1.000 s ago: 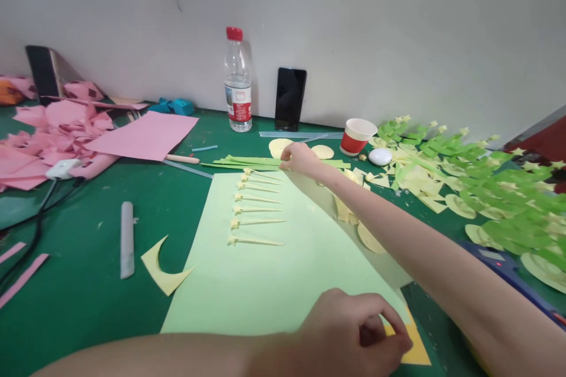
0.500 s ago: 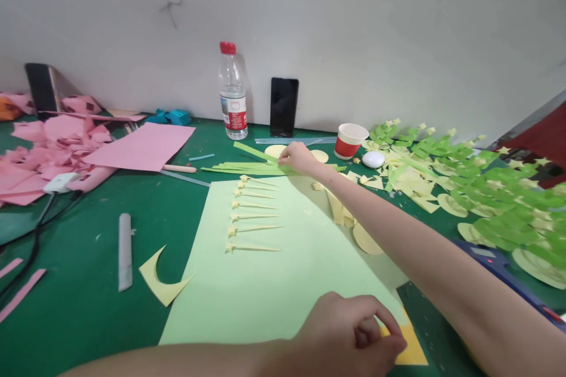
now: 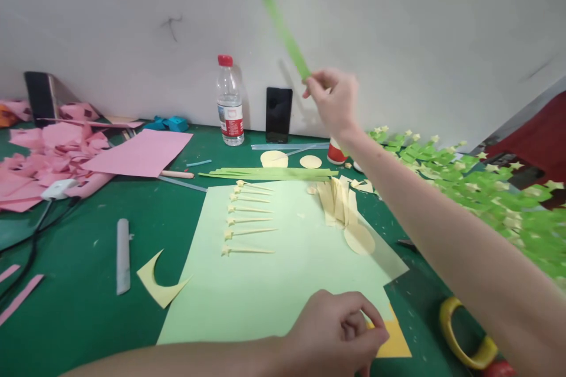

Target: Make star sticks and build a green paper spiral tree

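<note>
My right hand (image 3: pixel 333 100) is raised in front of the wall, pinching one end of a bright green paper strip (image 3: pixel 283 26) that slants up and to the left. Close to me, my left hand (image 3: pixel 336 330) hovers over the lower right of a pale green paper sheet (image 3: pixel 247 294), thumb and forefinger together; whatever may be between them is hidden. A pile of flat green strips (image 3: pixel 269 174) lies along the sheet's far edge. On the sheet, several thin pale yellow stems with small star tips (image 3: pixel 247 221) are lined up in a column.
Pink paper pieces (image 3: pixel 66 147) lie to the left, near a clear plastic tube (image 3: pixel 123 256) and a yellow crescent scrap (image 3: pixel 161 285). A water bottle (image 3: pixel 230 109) and a phone (image 3: pixel 278 115) stand by the wall. Green star-topped paper pieces (image 3: pixel 495 194) crowd the right, with yellow-handled scissors (image 3: pixel 448 324) nearer.
My right hand has lifted from the pile of strips, rising up and to the right with one green strip in its fingers. My left hand keeps nearly the same place and pose.
</note>
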`<state>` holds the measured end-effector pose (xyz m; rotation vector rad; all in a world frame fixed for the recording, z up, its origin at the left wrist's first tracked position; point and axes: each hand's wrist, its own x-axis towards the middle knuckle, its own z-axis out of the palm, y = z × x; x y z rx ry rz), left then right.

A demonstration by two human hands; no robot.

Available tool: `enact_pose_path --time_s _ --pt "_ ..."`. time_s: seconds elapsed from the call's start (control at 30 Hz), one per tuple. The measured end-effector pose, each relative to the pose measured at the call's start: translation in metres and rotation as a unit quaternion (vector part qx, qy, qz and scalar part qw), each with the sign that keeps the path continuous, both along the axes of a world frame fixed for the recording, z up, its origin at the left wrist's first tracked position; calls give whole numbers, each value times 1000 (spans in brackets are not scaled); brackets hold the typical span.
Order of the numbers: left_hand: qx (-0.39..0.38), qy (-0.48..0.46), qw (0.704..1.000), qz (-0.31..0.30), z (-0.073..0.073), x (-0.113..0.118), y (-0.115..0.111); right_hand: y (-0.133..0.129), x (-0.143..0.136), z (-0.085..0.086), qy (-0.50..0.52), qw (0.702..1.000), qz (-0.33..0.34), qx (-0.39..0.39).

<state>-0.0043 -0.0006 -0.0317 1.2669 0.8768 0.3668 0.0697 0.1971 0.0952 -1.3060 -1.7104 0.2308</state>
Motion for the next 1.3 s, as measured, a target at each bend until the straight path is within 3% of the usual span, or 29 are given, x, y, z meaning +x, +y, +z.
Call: enact_pose_path --time_s 0.13,0.23,0.27,0.3,0.4,0.47,0.53,0.63,0.73,0.8,0.83,1.0,1.17,1.23,1.3 --pt "-3 -27 1000 7 2 0 -2 -40 24 35 102 992 46 -62" --pt "0 -64 998 22 7 -1 0 -81 44 38 128 966 133 -182" --pt "3 -77 996 33 11 -2 2 -96 50 35 182 918 213 -281" --pt "10 -90 995 46 16 -3 5 -111 55 30 189 897 240 -320" --pt "48 -121 986 109 35 -11 17 -155 65 8 214 860 257 -386" --pt "101 -157 972 145 49 -17 25 -181 68 -13 307 774 249 -495" --pt "116 -139 976 120 58 -23 30 -202 68 -35 339 745 224 -528" --pt "129 -32 986 100 62 -26 29 -220 70 -62 301 756 219 -539" --pt "116 16 988 97 57 -23 23 -221 75 -74 186 843 156 -480" --pt "91 25 993 70 53 -18 18 -216 78 -72 124 904 112 -394" --pt "79 29 995 52 51 -15 15 -213 79 -70 108 919 109 -363" --pt "58 43 997 -3 48 -1 7 -201 74 -56 114 917 192 -331" --pt "74 78 993 -53 66 -4 14 -197 76 -49 123 926 178 -311" --pt "167 176 967 -84 79 -12 22 -197 79 -48 99 936 161 -296" --pt "231 183 955 -38 89 -23 31 -198 81 -49 65 950 144 -269"
